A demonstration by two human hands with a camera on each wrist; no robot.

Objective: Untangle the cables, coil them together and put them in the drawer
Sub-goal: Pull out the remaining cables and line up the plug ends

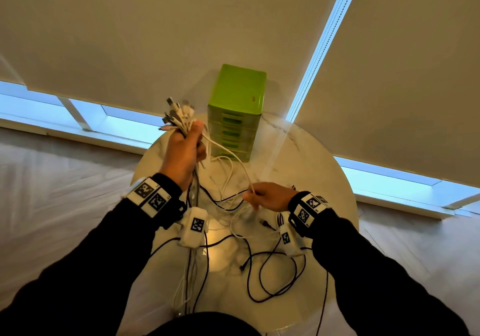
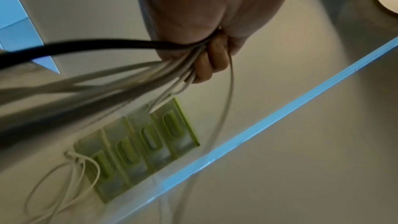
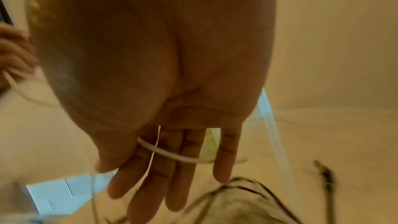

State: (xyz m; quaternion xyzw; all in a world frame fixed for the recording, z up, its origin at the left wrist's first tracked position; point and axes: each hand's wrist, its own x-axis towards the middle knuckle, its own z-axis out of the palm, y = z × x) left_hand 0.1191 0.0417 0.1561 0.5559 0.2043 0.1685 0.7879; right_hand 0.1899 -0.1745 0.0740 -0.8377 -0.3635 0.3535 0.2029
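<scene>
The left hand is raised above the round table, gripping a bundle of cables with connector ends upward. The right hand pinches one white cable. A green drawer unit stands behind; black cables lie loose.

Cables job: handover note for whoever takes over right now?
Left hand: raised, grips the cable bundle near the plug ends.
Right hand: fingers nearly straight, thumb pinching one white cable that runs up to the bundle.
Loose black and white cables trail over the round table.
Green drawer unit at the table's far edge, drawers closed.
Done: ends gathered. Left: finish untangling, coil, open a drawer, stow.
</scene>
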